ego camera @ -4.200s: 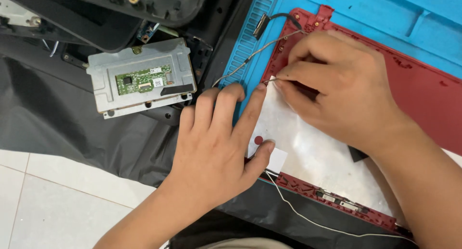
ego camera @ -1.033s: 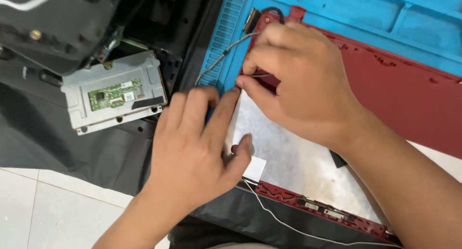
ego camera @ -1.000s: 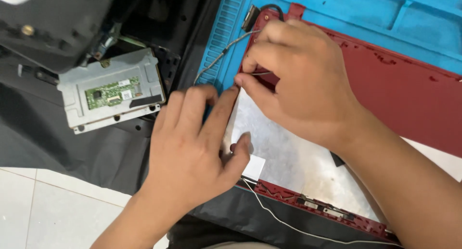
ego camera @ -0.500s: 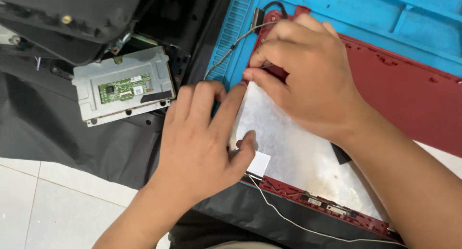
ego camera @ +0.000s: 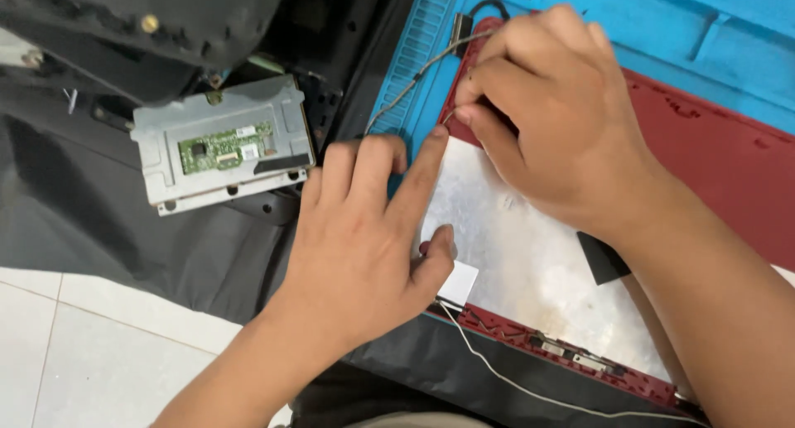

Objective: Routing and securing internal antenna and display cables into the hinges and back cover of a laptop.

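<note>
A red laptop lid shell (ego camera: 712, 155) lies on a blue work mat (ego camera: 662, 31), with a silver foil sheet (ego camera: 530, 262) stuck inside it. My left hand (ego camera: 364, 246) presses flat on the foil's left edge, index fingertip at its top corner and thumb on the lower edge. My right hand (ego camera: 546, 113) pinches something thin at the foil's top left corner, next to that fingertip; what it pinches is hidden. A thin grey cable (ego camera: 414, 84) runs from the shell's top corner down to the left.
A grey metal module with a green circuit board (ego camera: 224, 146) sits left, on black laptop parts (ego camera: 124, 22) and a dark cloth (ego camera: 99, 229). A white wire (ego camera: 530, 391) trails along the shell's lower edge. White floor tiles (ego camera: 83, 353) show at bottom left.
The view drifted slightly. My right hand has crept up towards the foil's top left corner, and my left index finger has stretched up beside it. Both hands stay on the foil.
</note>
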